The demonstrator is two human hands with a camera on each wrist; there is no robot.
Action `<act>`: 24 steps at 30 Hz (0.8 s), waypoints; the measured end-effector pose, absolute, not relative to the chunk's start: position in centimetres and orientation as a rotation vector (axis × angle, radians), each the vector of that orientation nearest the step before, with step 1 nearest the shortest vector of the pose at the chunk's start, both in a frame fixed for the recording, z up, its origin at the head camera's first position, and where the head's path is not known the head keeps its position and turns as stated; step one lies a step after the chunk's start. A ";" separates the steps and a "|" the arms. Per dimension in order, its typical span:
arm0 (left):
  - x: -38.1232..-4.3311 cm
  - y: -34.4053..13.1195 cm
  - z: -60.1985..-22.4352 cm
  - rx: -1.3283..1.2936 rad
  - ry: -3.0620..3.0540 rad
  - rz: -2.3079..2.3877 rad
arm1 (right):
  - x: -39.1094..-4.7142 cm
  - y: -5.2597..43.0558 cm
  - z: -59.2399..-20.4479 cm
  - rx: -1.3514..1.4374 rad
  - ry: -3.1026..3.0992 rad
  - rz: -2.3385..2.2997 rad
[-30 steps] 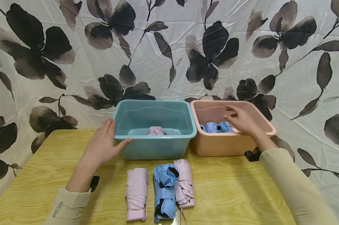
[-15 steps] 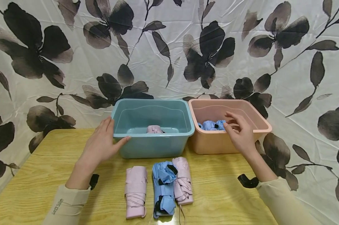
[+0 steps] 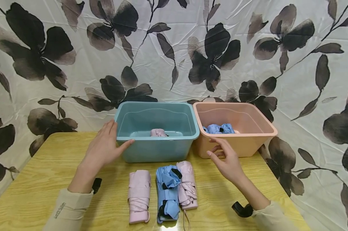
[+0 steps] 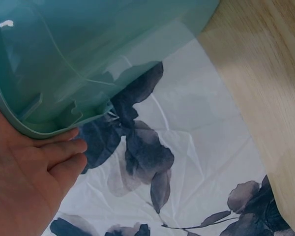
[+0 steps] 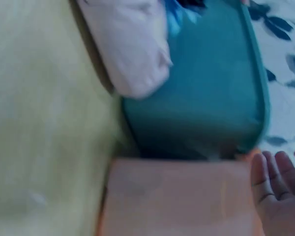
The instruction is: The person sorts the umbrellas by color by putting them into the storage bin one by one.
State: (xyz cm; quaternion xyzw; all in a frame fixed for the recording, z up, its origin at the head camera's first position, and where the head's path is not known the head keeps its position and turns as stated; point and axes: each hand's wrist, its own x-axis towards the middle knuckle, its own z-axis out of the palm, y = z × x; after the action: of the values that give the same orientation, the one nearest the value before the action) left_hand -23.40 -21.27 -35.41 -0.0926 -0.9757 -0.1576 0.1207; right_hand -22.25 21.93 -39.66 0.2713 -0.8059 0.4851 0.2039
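Observation:
My left hand (image 3: pixel 100 155) rests at the left end of the teal bin (image 3: pixel 159 150), fingers straight along the rim and thumb stretched over the front. The left wrist view shows its fingers (image 4: pixel 64 147) against the bin's rim. In front of the peach bin (image 3: pixel 243 146), my right hand (image 3: pixel 227 163) hovers with loosely bent fingers and holds nothing. On the table below lie three folded umbrellas: a pink one (image 3: pixel 139 197) at left, a blue one (image 3: pixel 168 195) with black patches, and another pink one (image 3: pixel 187 186) beside the blue.
Inside the teal bin sits a pink folded umbrella (image 3: pixel 158 132). Several blue bundles (image 3: pixel 217 129) lie in the peach bin. Both bins stand side by side at the back of the wooden table (image 3: pixel 113 205), before a floral cloth (image 3: pixel 168 80).
My right hand has come out of the peach bin and moved left and down toward the umbrellas on the table, leaving the blue bundles in the bin. The left hand stays at the teal rim.

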 end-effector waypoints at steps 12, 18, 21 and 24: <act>-23.9 -21.0 -35.2 -0.284 -2.855 -0.457 | -21.8 18.8 -43.0 0.853 -2.796 1.235; -23.8 -21.1 -35.3 -0.272 -2.858 -0.458 | -22.1 18.0 -44.5 0.931 -2.947 1.091; -23.7 -21.2 -35.4 -0.264 -2.859 -0.460 | -22.2 17.6 -44.8 0.939 -2.978 1.086; -23.6 -21.3 -35.3 -0.264 -2.855 -0.463 | -22.3 17.1 -45.0 0.924 -3.001 1.080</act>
State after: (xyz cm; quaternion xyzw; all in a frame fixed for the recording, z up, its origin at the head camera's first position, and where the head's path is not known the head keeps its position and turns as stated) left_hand -23.59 -21.31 -35.35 -0.0902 -0.9762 -0.1581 0.1182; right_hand -22.32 17.11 -45.03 0.2773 -0.9002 0.3238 -0.0893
